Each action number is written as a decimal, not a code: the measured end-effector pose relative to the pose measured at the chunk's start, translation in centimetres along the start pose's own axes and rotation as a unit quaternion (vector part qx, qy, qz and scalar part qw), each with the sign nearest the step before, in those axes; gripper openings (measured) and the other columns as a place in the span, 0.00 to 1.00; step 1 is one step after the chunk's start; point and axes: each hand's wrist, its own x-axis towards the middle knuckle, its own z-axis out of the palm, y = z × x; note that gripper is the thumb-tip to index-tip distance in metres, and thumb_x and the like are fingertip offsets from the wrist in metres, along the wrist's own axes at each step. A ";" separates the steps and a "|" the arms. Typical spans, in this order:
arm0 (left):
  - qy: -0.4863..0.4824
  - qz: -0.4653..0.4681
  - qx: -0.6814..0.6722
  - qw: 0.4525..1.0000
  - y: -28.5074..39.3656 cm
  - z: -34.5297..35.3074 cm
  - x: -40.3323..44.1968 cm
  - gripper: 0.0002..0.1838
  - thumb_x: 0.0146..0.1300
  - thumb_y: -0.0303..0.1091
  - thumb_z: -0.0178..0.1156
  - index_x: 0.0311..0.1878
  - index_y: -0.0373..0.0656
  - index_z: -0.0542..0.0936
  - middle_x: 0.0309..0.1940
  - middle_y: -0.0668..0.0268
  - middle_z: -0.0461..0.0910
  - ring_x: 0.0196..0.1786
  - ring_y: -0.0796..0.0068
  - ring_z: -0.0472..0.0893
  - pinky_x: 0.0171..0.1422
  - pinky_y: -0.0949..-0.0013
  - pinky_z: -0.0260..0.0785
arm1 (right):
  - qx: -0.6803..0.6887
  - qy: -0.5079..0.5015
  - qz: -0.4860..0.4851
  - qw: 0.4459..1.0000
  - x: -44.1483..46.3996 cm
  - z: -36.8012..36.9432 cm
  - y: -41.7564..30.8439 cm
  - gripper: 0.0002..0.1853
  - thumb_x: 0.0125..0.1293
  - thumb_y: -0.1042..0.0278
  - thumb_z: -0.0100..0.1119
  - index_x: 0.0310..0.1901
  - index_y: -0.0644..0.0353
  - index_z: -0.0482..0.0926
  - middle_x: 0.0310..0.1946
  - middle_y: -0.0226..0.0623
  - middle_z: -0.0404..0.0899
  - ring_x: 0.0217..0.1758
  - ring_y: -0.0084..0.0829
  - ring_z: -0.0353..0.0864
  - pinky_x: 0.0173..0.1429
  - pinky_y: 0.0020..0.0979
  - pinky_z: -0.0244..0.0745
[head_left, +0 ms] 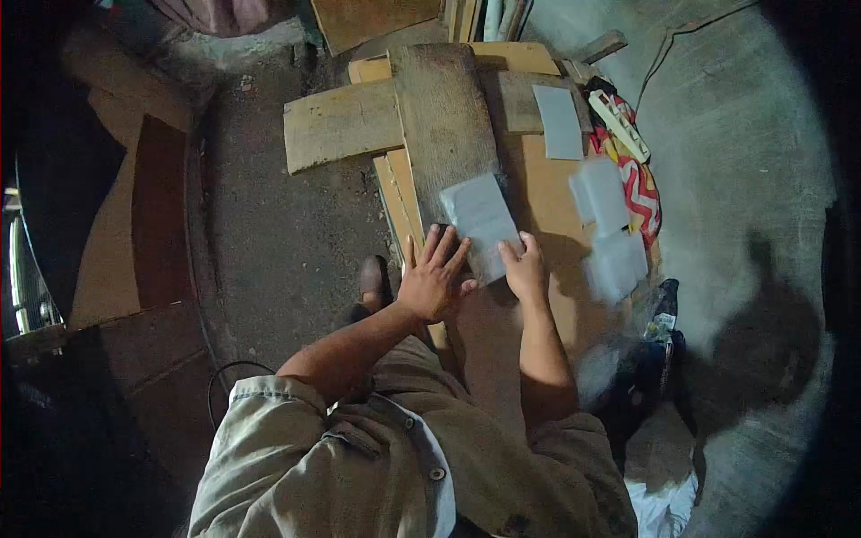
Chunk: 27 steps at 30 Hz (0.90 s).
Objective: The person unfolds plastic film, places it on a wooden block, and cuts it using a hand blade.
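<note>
A pale rectangular sheet or packet in clear plastic [484, 220] lies tilted over the end of a long worn board [444, 117]. My left hand [435, 278] lies at the packet's lower left with its fingers spread, holding nothing. At the packet's lower right edge, my right hand [527, 264] grips it between thumb and fingers. To the right are a stack of clear plastic bags [601, 195] and another stack [617, 264] below it. A white card [558, 122] rests on the boards farther up.
A white power strip [619, 125] lies on a red and yellow patterned cloth [641, 193] along the right edge. Another board [343, 125] sticks out to the left. A grey wall [726, 161] stands at the right, and a dark bundle [641, 377] sits low on that side.
</note>
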 end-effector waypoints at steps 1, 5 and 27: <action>-0.012 0.006 -0.005 1.000 0.1 -0.3 0.2 0.37 0.67 0.61 0.42 0.74 0.51 0.53 0.75 0.55 0.43 0.77 0.50 0.40 0.75 0.37 0.28 | -0.002 0.002 -0.002 1.000 0.5 0.7 1.4 0.30 0.61 0.54 0.62 0.59 0.65 0.69 0.53 0.52 0.75 0.55 0.45 0.76 0.56 0.39 0.70; -0.014 0.013 -0.028 0.999 0.2 -0.2 0.8 0.37 0.68 0.62 0.41 0.73 0.51 0.54 0.74 0.53 0.45 0.77 0.50 0.40 0.75 0.40 0.29 | 0.123 0.012 -0.010 0.992 0.9 -0.5 1.4 0.24 0.60 0.61 0.63 0.54 0.66 0.73 0.45 0.43 0.79 0.47 0.32 0.78 0.50 0.31 0.72; -0.081 -0.122 -0.812 0.565 -1.5 -7.3 0.1 0.15 0.68 0.39 0.56 0.50 0.37 0.76 0.43 0.64 0.80 0.45 0.73 0.78 0.53 0.66 0.71 | 0.354 -0.045 -0.146 0.923 -5.3 -5.1 -9.6 0.27 0.54 0.64 0.70 0.54 0.65 0.72 0.48 0.38 0.75 0.50 0.30 0.73 0.56 0.33 0.67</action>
